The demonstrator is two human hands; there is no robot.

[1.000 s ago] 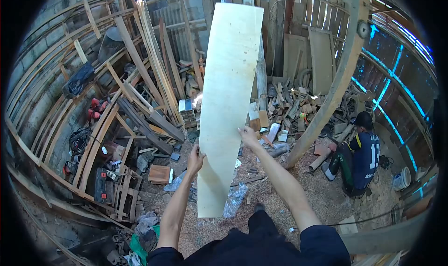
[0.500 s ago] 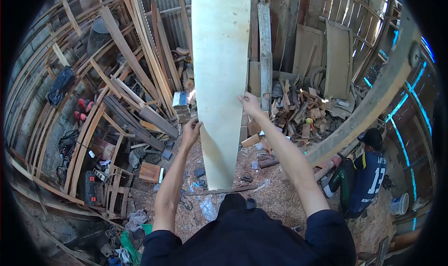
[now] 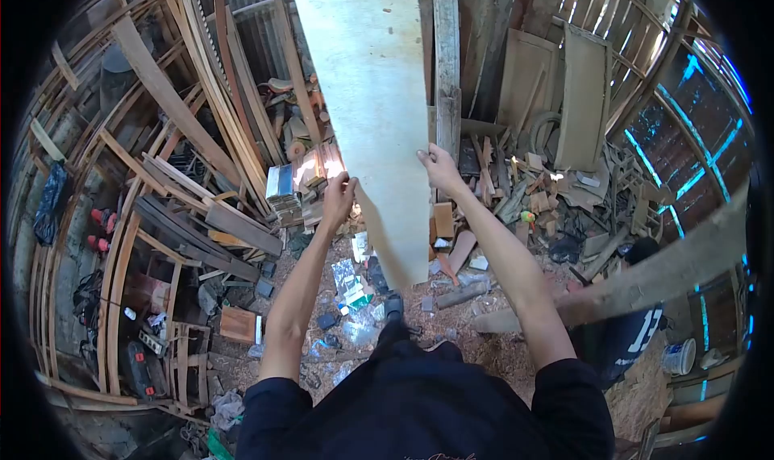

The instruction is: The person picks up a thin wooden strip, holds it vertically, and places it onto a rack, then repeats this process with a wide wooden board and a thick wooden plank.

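Observation:
A long, pale plywood board [image 3: 371,81] stands tall in front of me and runs out of the top of the view. My left hand [image 3: 339,198] is closed on its left edge, fingertips pinching the rim. Slightly higher, my right hand [image 3: 440,170] grips the right edge, thumb toward the face. The board's lower end hangs above the littered floor near my foot. A shadow falls across its lower left part.
Wooden strips and planks [image 3: 173,97] lean at left. Scrap wood [image 3: 532,194] is heaped at back right. A thick beam [image 3: 613,287] slants across the right, partly hiding another person [image 3: 637,339]. A white bucket [image 3: 679,357] stands by the right wall. Shavings and plastic litter the floor.
The board has tilted, its top going left and its lower end rising and shifting right, with both hands still on it. My view has shifted, and the beam now hides more of the other person.

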